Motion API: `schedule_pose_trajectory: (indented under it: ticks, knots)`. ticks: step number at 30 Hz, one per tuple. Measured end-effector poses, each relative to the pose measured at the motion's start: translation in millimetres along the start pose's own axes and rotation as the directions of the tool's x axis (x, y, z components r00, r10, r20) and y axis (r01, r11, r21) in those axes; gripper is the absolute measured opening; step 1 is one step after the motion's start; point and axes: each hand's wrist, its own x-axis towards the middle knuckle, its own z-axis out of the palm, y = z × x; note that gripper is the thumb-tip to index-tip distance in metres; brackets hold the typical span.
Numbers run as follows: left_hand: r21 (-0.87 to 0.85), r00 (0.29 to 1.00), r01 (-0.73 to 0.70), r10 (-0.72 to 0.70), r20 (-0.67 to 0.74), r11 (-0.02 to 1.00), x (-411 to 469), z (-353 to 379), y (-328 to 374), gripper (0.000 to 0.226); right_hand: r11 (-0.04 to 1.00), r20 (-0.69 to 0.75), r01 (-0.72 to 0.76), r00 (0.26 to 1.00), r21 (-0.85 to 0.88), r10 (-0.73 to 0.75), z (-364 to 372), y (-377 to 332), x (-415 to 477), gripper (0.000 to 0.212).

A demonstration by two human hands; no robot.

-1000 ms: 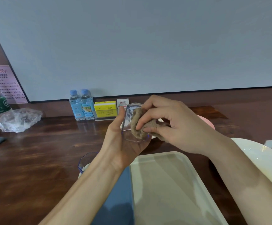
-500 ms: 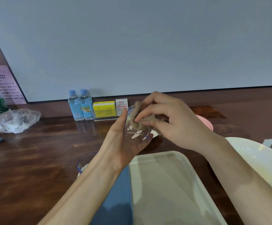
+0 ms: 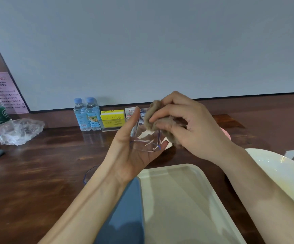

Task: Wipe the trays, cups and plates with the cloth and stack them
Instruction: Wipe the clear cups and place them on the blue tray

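The left hand point(image 3: 130, 152) cradles a clear cup point(image 3: 146, 138) above the wooden table point(image 3: 37, 173), thumb on one side and fingers curled round the other; the right hand point(image 3: 195, 131) pinches a bunched brown cloth point(image 3: 156, 111) against the cup's upper wall; below them a cream tray point(image 3: 186, 199) lies beside a blue tray point(image 3: 128, 217); a white plate point(image 3: 279, 171) sits right of the cream tray; two water bottles point(image 3: 87, 115) and a yellow box point(image 3: 112, 118) stand by the wall.

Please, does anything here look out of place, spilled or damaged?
Nothing looks spilled or broken. The left hand holds the cup while the right hand wipes it with the cloth. Only a crumpled plastic bag lies loose on the table, far left.
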Motion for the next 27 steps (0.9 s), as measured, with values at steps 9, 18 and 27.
schedule_pose_trajectory:
  ticks: [9, 18, 27]
  knots:
    - [0.017, 0.998, -0.055, 0.056, -0.037, 0.998, 1.8, -8.6, 1.9, 0.05, 0.999, 0.145, 0.028, 0.989, 0.04, -0.033, 4.0, -10.6, -3.3, 0.014]
    - [0.098, 0.997, -0.003, 0.011, -0.079, 0.995, 2.6, 0.3, -4.7, 0.054, 0.991, -0.136, -0.024, 0.991, -0.135, 0.005, 7.3, 7.0, -1.5, 0.019]
    - [0.057, 1.0, 0.0, 0.0, -0.01, 0.998, 1.4, 1.2, -5.5, 0.041, 0.998, 0.085, -0.038, 0.996, 0.05, 0.034, -3.2, -5.4, -1.9, 0.018]
